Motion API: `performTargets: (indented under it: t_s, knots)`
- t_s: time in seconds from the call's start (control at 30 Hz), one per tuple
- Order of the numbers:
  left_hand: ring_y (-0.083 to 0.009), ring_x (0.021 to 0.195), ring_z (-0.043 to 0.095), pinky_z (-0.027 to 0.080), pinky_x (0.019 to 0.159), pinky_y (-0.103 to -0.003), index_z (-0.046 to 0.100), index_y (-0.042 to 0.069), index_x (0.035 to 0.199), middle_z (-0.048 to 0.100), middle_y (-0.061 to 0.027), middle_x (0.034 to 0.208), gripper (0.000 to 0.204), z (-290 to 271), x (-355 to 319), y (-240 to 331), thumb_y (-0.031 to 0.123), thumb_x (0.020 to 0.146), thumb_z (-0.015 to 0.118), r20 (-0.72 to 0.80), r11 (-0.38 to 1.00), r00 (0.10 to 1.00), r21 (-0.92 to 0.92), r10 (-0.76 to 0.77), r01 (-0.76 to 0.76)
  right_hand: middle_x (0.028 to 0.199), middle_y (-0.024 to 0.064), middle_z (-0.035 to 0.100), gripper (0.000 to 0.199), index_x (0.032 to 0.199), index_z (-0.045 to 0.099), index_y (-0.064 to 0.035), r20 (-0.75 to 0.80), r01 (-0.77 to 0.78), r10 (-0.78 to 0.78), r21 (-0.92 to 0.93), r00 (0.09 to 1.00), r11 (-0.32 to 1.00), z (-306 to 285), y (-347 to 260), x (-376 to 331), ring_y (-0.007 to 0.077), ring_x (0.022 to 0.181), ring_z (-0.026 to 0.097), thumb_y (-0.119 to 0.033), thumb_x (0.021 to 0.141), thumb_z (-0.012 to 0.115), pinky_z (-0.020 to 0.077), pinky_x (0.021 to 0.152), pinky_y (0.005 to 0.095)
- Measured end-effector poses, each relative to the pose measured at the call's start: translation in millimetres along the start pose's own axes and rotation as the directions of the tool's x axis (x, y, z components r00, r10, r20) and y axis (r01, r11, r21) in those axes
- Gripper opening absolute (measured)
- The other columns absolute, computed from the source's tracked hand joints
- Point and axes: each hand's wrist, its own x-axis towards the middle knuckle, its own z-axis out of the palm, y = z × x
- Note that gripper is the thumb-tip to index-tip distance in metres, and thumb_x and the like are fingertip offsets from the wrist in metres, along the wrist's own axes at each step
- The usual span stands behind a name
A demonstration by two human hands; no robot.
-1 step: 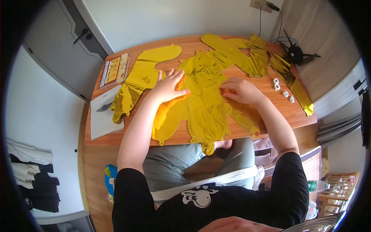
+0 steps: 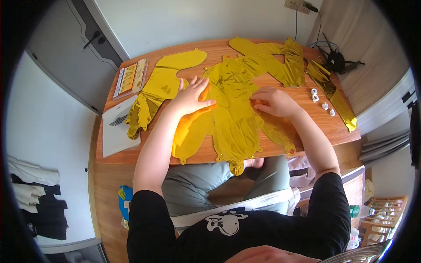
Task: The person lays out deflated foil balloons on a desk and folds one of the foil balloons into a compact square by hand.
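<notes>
A flat, uninflated gold foil balloon (image 2: 234, 114) with several rounded limbs lies in the middle of the wooden table, its near tip hanging over the front edge. My left hand (image 2: 191, 96) rests on its left side, palm down, with the fingers spread and the thumb pointing right. Toward its right side, my right hand (image 2: 272, 102) has curled fingers, thumb and fingertips closed at the foil's edge. Small tabs line the foil's outline. Orange reflections of my hands and forearms show on its shiny surface.
Another flat gold foil piece (image 2: 169, 76) lies at the left, and a narrow folded foil strip (image 2: 331, 96) at the right. Small white rings (image 2: 324, 106) sit near that strip. A printed packet (image 2: 130, 79), a white flat sheet (image 2: 120, 127) and a black router (image 2: 336, 61) are also on the table.
</notes>
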Motion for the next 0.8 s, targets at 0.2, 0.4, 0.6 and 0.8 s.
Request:
performTargets:
  t_s: [0.2,0.4,0.6,0.8]
  knots:
    - [-0.0298,0.161,0.001,-0.011,0.125,-0.060,0.028,0.011,0.163,0.014,-0.0146,0.172,0.108,-11.5,-5.4,3.0,0.080,0.086,0.058,-0.005,0.996,0.999,0.086,-0.032,0.032,0.114,0.0153,0.070,0.029,0.112,0.072,0.0000,0.022,-0.023,0.023,0.005,1.000,1.000,0.4,5.1,-2.5,0.0353,0.106,0.066,-0.014,0.088,0.076,0.0531,0.092,0.0404]
    - [-0.0376,0.160,-0.009,-0.011,0.123,-0.063,0.039,0.022,0.161,0.006,-0.0180,0.173,0.124,-21.2,-16.2,-7.2,0.089,0.062,0.072,0.097,0.990,0.988,0.080,-0.121,0.114,0.115,0.0143,0.069,0.028,0.113,0.072,0.0001,0.033,0.005,-0.007,0.053,0.999,0.999,1.3,8.6,-0.4,0.0343,0.106,0.065,-0.012,0.088,0.076,0.0528,0.091,0.0393]
    - [-0.0334,0.161,-0.002,-0.011,0.125,-0.059,0.035,0.019,0.162,0.011,-0.0168,0.172,0.117,-17.1,-13.8,-12.4,0.083,0.070,0.072,0.035,0.997,0.998,0.048,-0.054,0.052,0.115,0.0133,0.069,0.028,0.114,0.072,-0.0007,0.027,0.012,-0.013,0.036,1.000,0.999,2.8,9.4,-0.7,0.0322,0.104,0.065,-0.013,0.089,0.076,0.0531,0.089,0.0383]
    - [-0.0257,0.160,0.011,-0.010,0.127,-0.054,0.025,0.017,0.165,0.015,-0.0154,0.172,0.105,0.3,-1.7,-3.7,0.079,0.087,0.058,-0.065,0.986,0.996,-0.149,0.063,-0.072,0.106,0.0138,0.068,0.024,0.108,0.072,-0.0055,-0.014,0.026,-0.025,0.050,1.000,0.998,6.5,9.5,-0.5,0.0361,0.105,0.064,-0.019,0.088,0.074,0.0525,0.090,0.0430]
